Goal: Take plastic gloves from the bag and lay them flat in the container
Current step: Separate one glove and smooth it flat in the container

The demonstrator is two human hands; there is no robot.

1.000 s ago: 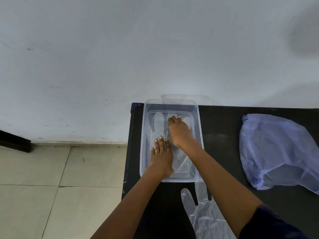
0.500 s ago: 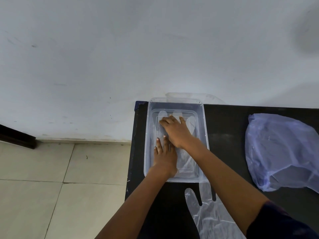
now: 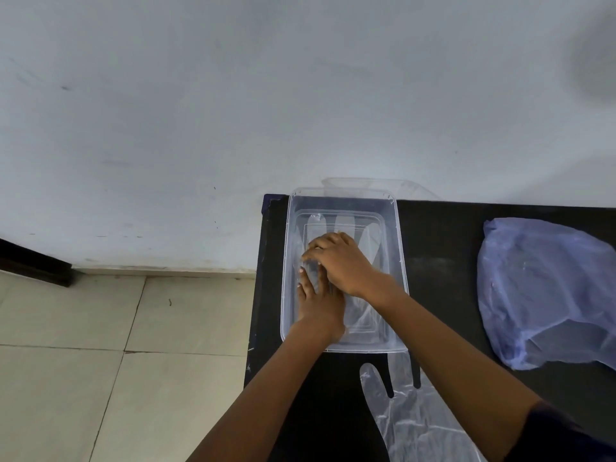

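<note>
Both hands, left hand [image 3: 318, 303] and right hand [image 3: 343, 261], were pressed flat, gripping nothing, smoothing a plastic glove [image 3: 366, 241] inside the clear container [image 3: 398, 261]. Another glove [image 3: 413, 421] still waited on the table [image 3: 443, 261]; bag [image 3: 546, 288] looked far from empty.

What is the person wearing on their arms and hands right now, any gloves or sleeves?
Both hands are bare: no gloves, rings, watch or bands show on the left hand or the right hand. The left forearm is uncovered all the way to the frame's bottom edge. The right forearm is bare too, except for a dark navy sleeve at the lower right corner. Pale fingernails show on a few fingers.
</note>
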